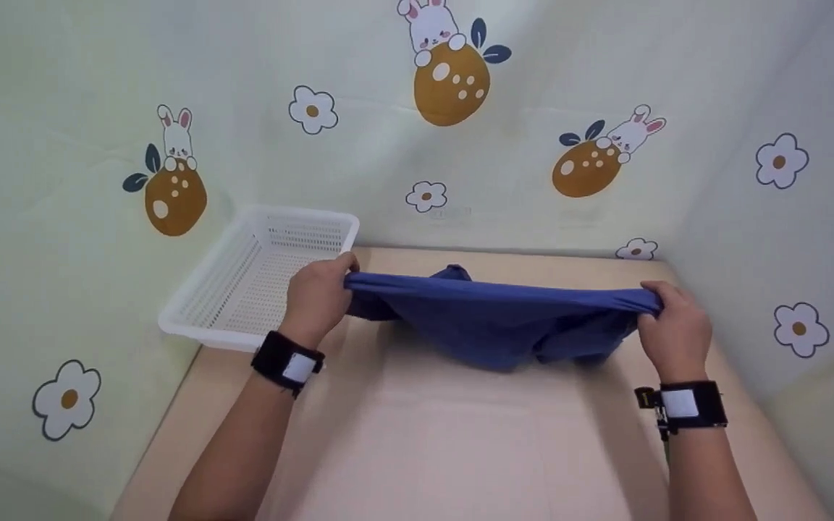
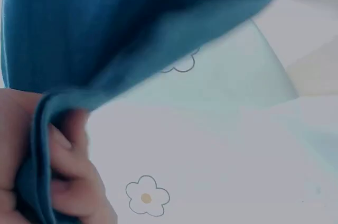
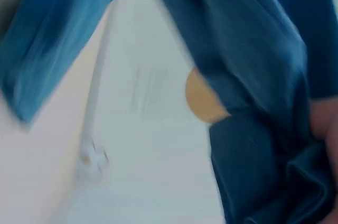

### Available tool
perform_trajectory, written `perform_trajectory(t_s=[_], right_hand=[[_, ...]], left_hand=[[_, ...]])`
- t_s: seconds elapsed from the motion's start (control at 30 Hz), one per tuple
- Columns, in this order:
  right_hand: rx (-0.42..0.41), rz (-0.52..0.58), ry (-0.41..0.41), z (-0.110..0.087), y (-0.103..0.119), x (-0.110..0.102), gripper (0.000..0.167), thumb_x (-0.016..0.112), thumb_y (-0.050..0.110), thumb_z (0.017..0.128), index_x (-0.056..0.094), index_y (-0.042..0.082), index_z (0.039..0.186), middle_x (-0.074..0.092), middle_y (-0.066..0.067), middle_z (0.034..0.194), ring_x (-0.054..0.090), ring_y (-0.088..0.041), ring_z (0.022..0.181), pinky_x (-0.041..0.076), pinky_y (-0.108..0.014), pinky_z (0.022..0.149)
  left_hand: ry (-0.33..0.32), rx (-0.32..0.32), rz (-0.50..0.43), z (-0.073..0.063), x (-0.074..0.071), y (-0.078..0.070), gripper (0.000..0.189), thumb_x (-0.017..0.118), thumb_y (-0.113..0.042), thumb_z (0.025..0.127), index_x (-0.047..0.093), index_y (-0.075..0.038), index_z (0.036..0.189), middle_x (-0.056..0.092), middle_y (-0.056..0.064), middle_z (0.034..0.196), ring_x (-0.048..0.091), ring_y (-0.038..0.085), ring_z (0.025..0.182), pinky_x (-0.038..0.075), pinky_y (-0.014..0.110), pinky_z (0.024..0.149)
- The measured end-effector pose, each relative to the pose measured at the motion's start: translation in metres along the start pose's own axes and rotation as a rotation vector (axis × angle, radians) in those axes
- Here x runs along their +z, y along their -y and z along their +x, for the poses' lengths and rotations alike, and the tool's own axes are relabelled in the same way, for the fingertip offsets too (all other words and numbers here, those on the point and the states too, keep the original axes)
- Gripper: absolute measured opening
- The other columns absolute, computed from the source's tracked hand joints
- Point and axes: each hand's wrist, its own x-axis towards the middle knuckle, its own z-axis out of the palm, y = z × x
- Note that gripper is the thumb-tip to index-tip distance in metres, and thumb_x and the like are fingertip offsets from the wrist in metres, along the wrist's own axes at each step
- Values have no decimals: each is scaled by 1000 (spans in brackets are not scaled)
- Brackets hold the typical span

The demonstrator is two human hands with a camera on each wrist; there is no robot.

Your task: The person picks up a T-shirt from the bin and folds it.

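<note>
A dark blue cloth garment point(image 1: 489, 318) is stretched between my two hands, its top edge drawn nearly straight and its lower part drooping in folds over the table. My left hand point(image 1: 318, 298) grips one end, beside the basket; in the left wrist view the fingers point(image 2: 74, 182) curl around the folded fabric point(image 2: 127, 28). At the other end my right hand point(image 1: 676, 329) pinches a bunched corner. Only the edge of that hand point(image 3: 328, 129) shows in the right wrist view, next to the hanging blue folds point(image 3: 259, 76).
A white perforated plastic basket point(image 1: 221, 335) stands at the table's back left, close to my left hand. The pale table point(image 1: 446, 449) is bounded behind and at the sides by hanging sheets point(image 1: 359, 159) printed with rabbits and flowers.
</note>
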Motion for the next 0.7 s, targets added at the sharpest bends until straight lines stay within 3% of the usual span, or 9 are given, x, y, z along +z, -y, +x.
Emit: perform_trajectory(t_s=[0.03, 0.1, 0.2, 0.27, 0.33, 0.5, 0.57, 0.7], right_hand=[[-5, -8, -49, -2, 2, 0, 51, 57, -7, 82, 72, 5, 129, 68, -29, 122, 66, -53, 111, 50, -63, 91], [-13, 14, -104, -3, 4, -1, 53, 54, -13, 79, 71, 3, 127, 65, -28, 119, 64, -52, 112, 49, -63, 93], [-19, 128, -120, 0, 2, 0, 50, 47, -18, 77, 74, 2, 114, 68, -24, 114, 65, -41, 110, 49, -45, 96], [-29, 174, -79, 3, -3, 1, 43, 47, -16, 78, 76, 3, 103, 72, -20, 107, 65, -35, 104, 45, -33, 92], [-35, 158, -4, 3, -9, 2, 34, 51, -10, 81, 77, 5, 98, 75, -17, 102, 65, -32, 97, 42, -30, 87], [-71, -8, 199, -3, -21, -1, 24, 62, 4, 89, 79, 4, 105, 69, -25, 109, 63, -44, 100, 49, -56, 89], [-62, -24, 242, -6, -25, -1, 26, 61, 2, 90, 79, 2, 109, 68, -27, 111, 63, -44, 101, 51, -59, 87], [3, 52, 256, -12, -33, -3, 37, 55, -8, 89, 77, 2, 116, 72, -26, 114, 66, -40, 90, 53, -40, 71]], left_hand=[[-5, 10, 5, -2, -2, 1, 30, 74, 6, 83, 73, -13, 106, 79, 15, 93, 73, 33, 77, 58, 49, 66], [-20, 32, 10, -6, -4, 1, 30, 75, 6, 82, 74, -13, 106, 79, 15, 92, 73, 33, 75, 57, 48, 64], [-35, 53, 16, -10, -5, 2, 30, 76, 7, 81, 74, -13, 104, 80, 15, 91, 73, 33, 74, 58, 49, 63], [-31, 70, 28, -11, -3, 3, 29, 76, 6, 81, 74, -13, 103, 80, 15, 92, 74, 33, 75, 59, 49, 64], [-14, 75, 33, -11, -1, 4, 28, 76, 6, 81, 73, -12, 102, 80, 15, 92, 74, 34, 76, 59, 49, 64], [40, 30, 37, -14, 7, 11, 23, 74, 5, 84, 74, -11, 101, 79, 14, 91, 74, 32, 78, 59, 49, 67], [64, 10, 38, -17, 10, 15, 22, 74, 4, 85, 74, -11, 101, 79, 13, 92, 73, 31, 79, 59, 49, 68], [110, -11, 36, -20, 17, 22, 21, 73, 3, 86, 74, -11, 101, 79, 13, 94, 73, 29, 81, 59, 48, 70]])
